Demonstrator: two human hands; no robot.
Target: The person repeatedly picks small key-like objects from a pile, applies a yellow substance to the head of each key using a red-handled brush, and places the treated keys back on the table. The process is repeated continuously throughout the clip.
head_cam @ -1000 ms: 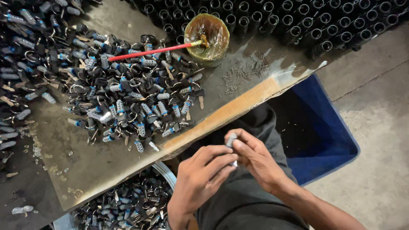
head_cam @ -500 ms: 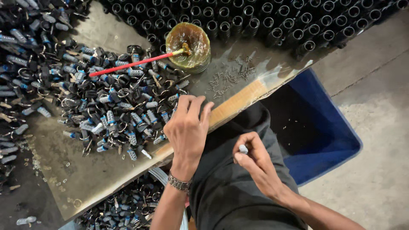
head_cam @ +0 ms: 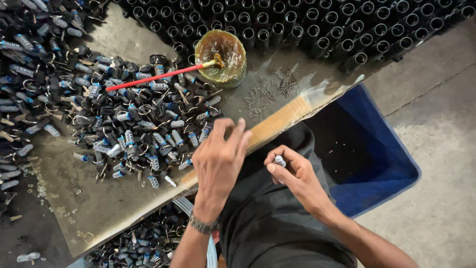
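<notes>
Left hand (head_cam: pixel 218 159) is reaching farther out than half a second ago, fingers spread, nearing the parts pile (head_cam: pixel 144 129). Right hand (head_cam: pixel 292 173) is pinching a small metal cylinder (head_cam: pixel 280 160) at fingertips; probably light, stiff, slippery; grip its sides.

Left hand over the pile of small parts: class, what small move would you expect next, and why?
Probably the left hand dips to pinch one black and silver part from the pile. Its fingers are spread at the pile's edge and look empty, while the right hand pinches a small silver piece over the lap.
</notes>
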